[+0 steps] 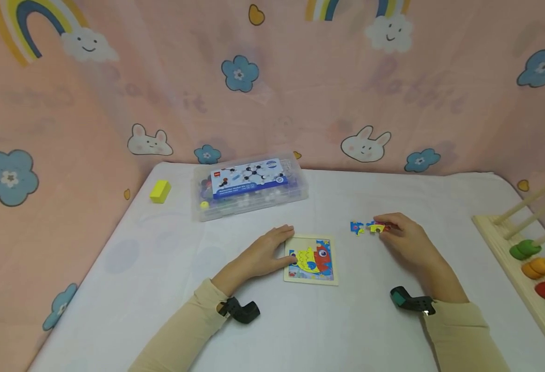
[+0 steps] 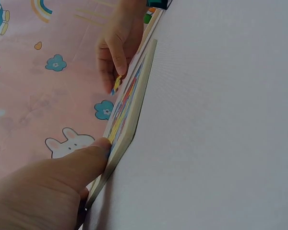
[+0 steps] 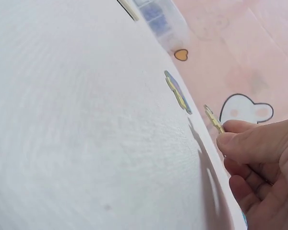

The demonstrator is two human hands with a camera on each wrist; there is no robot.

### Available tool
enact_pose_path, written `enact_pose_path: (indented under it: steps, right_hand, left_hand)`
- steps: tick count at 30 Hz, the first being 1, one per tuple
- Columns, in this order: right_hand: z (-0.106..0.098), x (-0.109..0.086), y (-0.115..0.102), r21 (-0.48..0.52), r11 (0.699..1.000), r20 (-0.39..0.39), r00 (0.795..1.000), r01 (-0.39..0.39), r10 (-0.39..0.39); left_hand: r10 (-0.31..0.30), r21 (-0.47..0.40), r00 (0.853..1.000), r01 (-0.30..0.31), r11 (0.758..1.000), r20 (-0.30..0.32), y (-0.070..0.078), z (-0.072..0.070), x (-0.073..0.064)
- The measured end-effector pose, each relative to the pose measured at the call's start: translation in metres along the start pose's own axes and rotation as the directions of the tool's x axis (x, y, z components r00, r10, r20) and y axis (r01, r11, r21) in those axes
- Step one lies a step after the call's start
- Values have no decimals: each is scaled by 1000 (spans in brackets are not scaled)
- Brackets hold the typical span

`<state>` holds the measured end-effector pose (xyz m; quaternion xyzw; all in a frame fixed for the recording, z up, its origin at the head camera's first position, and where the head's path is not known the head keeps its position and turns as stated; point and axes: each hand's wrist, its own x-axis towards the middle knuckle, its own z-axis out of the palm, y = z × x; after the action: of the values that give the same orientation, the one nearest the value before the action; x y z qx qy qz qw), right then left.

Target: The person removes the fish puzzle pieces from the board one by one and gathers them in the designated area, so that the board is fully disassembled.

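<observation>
A square wooden fish puzzle [image 1: 311, 281] lies flat on the table, with a red, yellow and blue fish picture in its frame. My left hand [image 1: 265, 254] rests at its left side; the thumb [image 2: 93, 155] presses on the board while the other fingers reach past its upper left corner. To the right of the board, my right hand [image 1: 409, 238] pinches a yellow and red puzzle piece [image 1: 375, 227] between thumb and fingertips. The right wrist view shows this piece [image 3: 212, 117] held just above the table. Beside it lies a loose blue and yellow puzzle piece [image 1: 357, 228].
Behind the board stands a clear plastic molecular model kit box [image 1: 253, 186]. A yellow block [image 1: 160, 191] sits at the table's far left. Along the right edge is a wooden rack [image 1: 509, 258] with pegs and coloured pieces. A pink patterned cloth [image 1: 300, 103] hangs behind the table.
</observation>
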<state>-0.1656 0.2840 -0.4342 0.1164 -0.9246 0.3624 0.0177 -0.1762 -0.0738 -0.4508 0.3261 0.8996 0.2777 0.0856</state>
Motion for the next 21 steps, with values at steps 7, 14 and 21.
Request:
enact_pose_path:
  steps: [7,14,21]
  right_hand:
    - [-1,-2,9,-3,999,-23,999,-39,39]
    - [3,-1,13,-13,996,-21,996,-90,90]
    - [5,-2,15,-12,997,-38,996,-78,78]
  left_hand:
    - [0,-2,1000,0,1000,0,0,0,0]
    - [-8,-6,1000,8,1000,5,1,-1,0]
    - [-12,-3,1000,12,1000,8,2,-2,0]
